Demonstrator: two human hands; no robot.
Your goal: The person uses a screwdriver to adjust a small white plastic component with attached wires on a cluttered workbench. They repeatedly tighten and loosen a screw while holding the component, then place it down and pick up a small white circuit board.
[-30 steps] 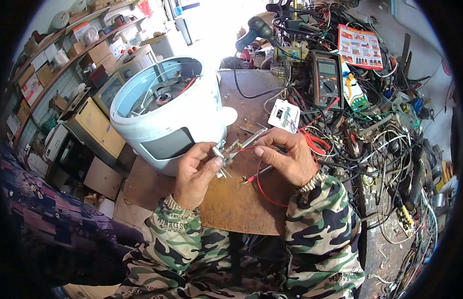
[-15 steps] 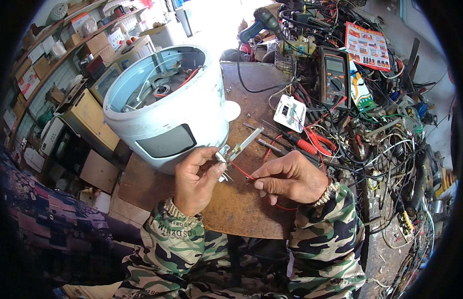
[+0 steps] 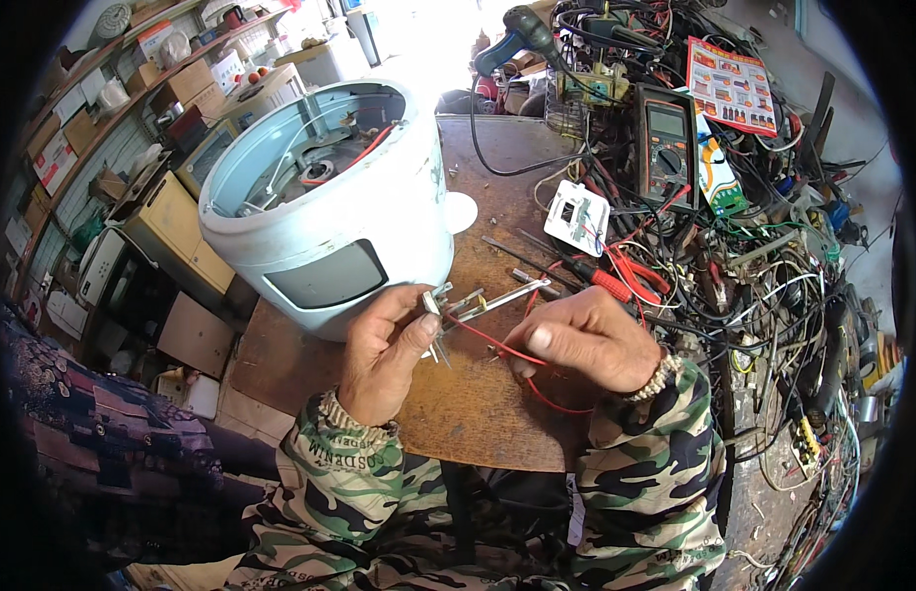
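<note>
Metal rod bracket (image 3: pixel 483 304), likely light, stiff, best end-held, sits pinched by left hand (image 3: pixel 382 360); right hand (image 3: pixel 598 343) curls around red wire (image 3: pixel 518 354).

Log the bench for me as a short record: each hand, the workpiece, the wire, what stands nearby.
Left hand: pinching a metal assembly
Right hand: fingers at the red wire; exact grip hidden
Wire: runs from the assembly toward the right hand
Ahead-left: round pale-blue housing, top open, on the bench
Ahead-right: white plastic plate with a cutout
Further right: multimeter beside tangled cables
</note>
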